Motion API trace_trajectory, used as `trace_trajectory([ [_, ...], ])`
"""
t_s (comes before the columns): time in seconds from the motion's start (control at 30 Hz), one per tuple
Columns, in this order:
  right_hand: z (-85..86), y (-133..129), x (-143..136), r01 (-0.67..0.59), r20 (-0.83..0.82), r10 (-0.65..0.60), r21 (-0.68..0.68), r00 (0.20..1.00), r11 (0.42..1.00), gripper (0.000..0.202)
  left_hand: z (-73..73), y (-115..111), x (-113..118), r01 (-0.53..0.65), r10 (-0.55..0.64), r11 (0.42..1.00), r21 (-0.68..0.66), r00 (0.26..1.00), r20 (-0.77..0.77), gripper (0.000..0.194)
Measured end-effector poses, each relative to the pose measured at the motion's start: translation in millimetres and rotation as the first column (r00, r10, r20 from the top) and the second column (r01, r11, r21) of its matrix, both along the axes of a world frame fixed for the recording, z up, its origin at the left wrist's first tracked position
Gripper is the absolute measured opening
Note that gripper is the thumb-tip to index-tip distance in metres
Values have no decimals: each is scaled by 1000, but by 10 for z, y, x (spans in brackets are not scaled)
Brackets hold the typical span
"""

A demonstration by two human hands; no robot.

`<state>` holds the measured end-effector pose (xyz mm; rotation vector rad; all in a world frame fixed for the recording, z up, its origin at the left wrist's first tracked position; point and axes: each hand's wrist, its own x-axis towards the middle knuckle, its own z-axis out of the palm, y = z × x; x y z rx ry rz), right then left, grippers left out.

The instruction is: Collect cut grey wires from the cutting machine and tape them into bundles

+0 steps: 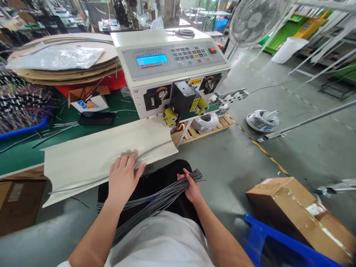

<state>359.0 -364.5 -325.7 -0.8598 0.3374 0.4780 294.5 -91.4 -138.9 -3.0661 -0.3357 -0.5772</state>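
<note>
A grey cable [89, 183] lies along the cream metal tray [83, 155] that slopes down from the wire-cutting machine [178, 59]. Over the tray's front edge, my left hand [125, 176] rests on this cable with its fingers apart and the thumb out to the side. Across my lap lies a bundle of cut grey cables [155, 200]. My right hand [191, 185] is wrapped round the bundle near its right end, where the cable tips stick out past the fingers.
Left of the machine are stacked cardboard discs [72, 70], a small open box [89, 100], a black phone-like object [96, 118] and a blue bin [25, 129] of wires. At right stand a fan [254, 22], a cable coil [262, 120], a cardboard box [300, 211] and a blue stool [278, 241].
</note>
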Motion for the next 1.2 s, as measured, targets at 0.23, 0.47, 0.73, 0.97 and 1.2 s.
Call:
trace_trajectory([
  [0.23,-16,12,5,0,-23,0,7,1000,1000,43,-288,59,-241,275,-294,956,106,907,301,23],
  [0.47,-46,-8,0,-29,1,29,19,1000,999,40,-947,-751,-258,309,-354,882,-356,932,-70,22],
  [0.73,-22,-44,-10,-73,16,73,28,997,997,40,-1392,-997,-169,129,-392,747,-652,877,-276,28],
  [0.97,3,2,-17,-36,55,34,32,998,999,30,-1387,-976,-158,42,-382,760,-649,836,-394,27],
  [1.2,-11,-15,-20,-42,70,36,86,997,995,25,-1609,-386,-459,-59,-395,743,-667,766,-508,37],
])
